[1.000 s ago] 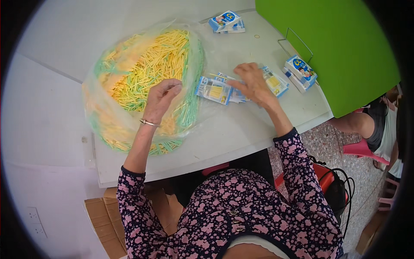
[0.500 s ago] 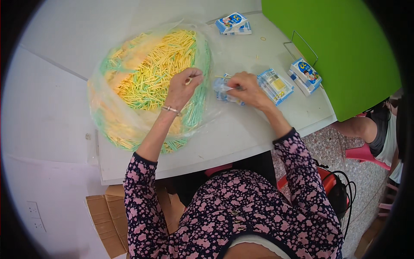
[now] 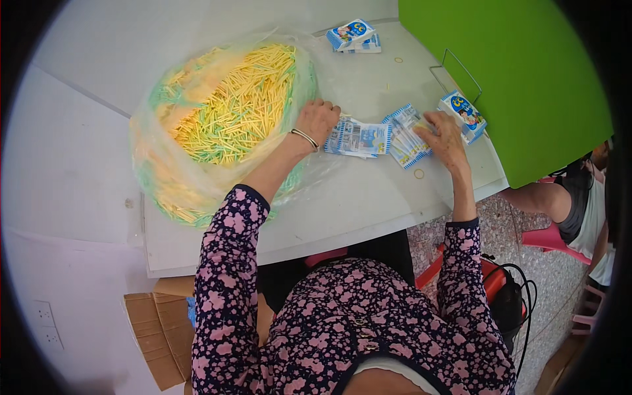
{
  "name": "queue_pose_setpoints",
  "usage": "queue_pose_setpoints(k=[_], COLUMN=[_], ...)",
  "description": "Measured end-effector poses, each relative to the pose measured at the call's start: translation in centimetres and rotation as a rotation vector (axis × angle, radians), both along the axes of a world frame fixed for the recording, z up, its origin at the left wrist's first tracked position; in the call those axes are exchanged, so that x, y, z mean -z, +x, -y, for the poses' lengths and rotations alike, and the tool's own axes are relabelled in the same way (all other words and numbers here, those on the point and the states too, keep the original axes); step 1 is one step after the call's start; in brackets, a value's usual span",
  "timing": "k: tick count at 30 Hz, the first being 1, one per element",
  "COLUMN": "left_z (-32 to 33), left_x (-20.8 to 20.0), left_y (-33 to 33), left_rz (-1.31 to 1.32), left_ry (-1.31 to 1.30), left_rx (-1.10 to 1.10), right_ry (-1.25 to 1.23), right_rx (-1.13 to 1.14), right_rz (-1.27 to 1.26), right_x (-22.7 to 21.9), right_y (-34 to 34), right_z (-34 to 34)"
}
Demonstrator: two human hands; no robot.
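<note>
A big clear plastic bag (image 3: 217,118) full of thin yellow and green sticks lies on the white table (image 3: 342,210). My left hand (image 3: 318,120), with a bracelet at the wrist, rests at the bag's right edge and touches a flat stack of blue and white paper packets (image 3: 361,138). My right hand (image 3: 444,137) lies on a second fanned stack of the same packets (image 3: 406,135) just to the right. Whether either hand grips a packet is hidden by the fingers.
Two more packet piles sit at the table's far edge (image 3: 354,34) and beside a green board (image 3: 513,79) at the right (image 3: 463,114). A thin wire frame (image 3: 454,69) stands near the board. Small rubber bands lie on the table. Another person sits at the far right (image 3: 579,204).
My left hand came off the stick pile and moved right onto the packet stack. My right hand shifted right onto the fanned packets.
</note>
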State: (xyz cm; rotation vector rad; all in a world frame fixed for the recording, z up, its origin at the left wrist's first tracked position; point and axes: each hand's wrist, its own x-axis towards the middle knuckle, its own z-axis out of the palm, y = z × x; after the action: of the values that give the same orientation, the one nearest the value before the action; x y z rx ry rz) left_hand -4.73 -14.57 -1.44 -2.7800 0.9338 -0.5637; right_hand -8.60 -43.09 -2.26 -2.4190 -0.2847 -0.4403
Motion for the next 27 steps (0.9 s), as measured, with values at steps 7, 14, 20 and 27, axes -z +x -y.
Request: queue_pose_setpoints(k=[7,14,20,27], left_z=[-6.0,-8.2,-5.7,-3.3], left_x=[-7.2,-6.3,-5.9,-5.6], left_y=[-1.0,-5.4,-5.5,-5.6], left_rz=[0.322,0.104,0.067,-0.454], left_ry=[-0.216,-0.186,-0.419,-0.899], left_rx=[-0.168,-0.344,-0.164,0.013], right_ry=[-0.244,-0.276,-0.058,0.286], right_rx=[-0.223,-0.333,-0.375,-0.511], right_rz=[0.175,0.074,0.11,-0.008], right_x=[-2.4,-0.2,0.0,-3.1], right_y=[-0.8,0.8,1.4,0.8], right_z=[-7.2,-9.1,-9.2,-10.3])
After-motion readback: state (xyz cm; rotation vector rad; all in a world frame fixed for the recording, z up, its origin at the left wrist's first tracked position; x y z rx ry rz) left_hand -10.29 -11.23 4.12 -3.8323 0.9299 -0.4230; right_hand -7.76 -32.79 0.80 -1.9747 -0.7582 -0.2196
